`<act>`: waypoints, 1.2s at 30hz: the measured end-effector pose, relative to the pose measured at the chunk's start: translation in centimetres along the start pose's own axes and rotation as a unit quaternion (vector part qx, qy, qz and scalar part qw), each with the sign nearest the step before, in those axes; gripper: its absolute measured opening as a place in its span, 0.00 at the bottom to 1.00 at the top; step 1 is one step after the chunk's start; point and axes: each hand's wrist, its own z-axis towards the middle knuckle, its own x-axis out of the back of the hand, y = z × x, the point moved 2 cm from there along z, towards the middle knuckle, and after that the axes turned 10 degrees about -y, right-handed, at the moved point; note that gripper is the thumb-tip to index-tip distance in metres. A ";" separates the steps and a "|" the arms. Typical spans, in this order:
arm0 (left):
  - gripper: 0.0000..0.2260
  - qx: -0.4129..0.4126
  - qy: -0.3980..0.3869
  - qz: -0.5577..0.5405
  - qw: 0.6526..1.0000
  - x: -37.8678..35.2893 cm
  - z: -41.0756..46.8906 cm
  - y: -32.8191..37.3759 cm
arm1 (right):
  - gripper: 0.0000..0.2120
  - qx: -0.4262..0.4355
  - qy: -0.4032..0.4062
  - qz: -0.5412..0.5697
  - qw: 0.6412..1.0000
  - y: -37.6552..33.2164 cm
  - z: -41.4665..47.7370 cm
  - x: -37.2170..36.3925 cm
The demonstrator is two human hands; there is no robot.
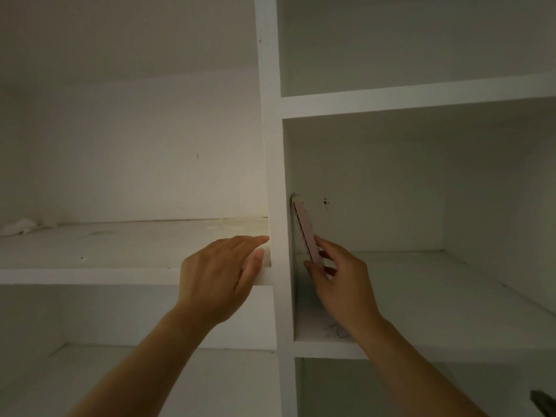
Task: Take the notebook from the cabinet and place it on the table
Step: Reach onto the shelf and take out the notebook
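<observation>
Here, right hand (340,275) pinched pink notebook (304,228) standing upright against left wall of white cabinet (272,145) compartment, fingers and thumb closed on its lower edge. Left hand (221,272) lay open, fingertips resting on adjoining shelf (90,276).

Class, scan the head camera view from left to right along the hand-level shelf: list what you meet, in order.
crumpled white scrap → left hand → white upright divider → pink notebook → right hand
</observation>
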 end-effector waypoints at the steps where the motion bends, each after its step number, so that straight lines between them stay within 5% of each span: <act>1: 0.21 -0.002 0.004 0.000 1.000 0.0 0.0 0.0 | 0.21 0.002 0.006 -0.004 1.000 -0.1 -0.2 0.1; 14: 0.19 -0.012 0.017 -0.023 1.000 -0.3 -0.2 -0.4 | 0.28 0.021 0.066 -0.076 0.995 -1.0 -1.8 0.5; 36: 0.25 -0.116 -0.008 -0.046 0.992 -0.6 -0.7 -1.7 | 0.25 -0.018 0.168 -0.200 0.965 -5.4 -6.9 3.1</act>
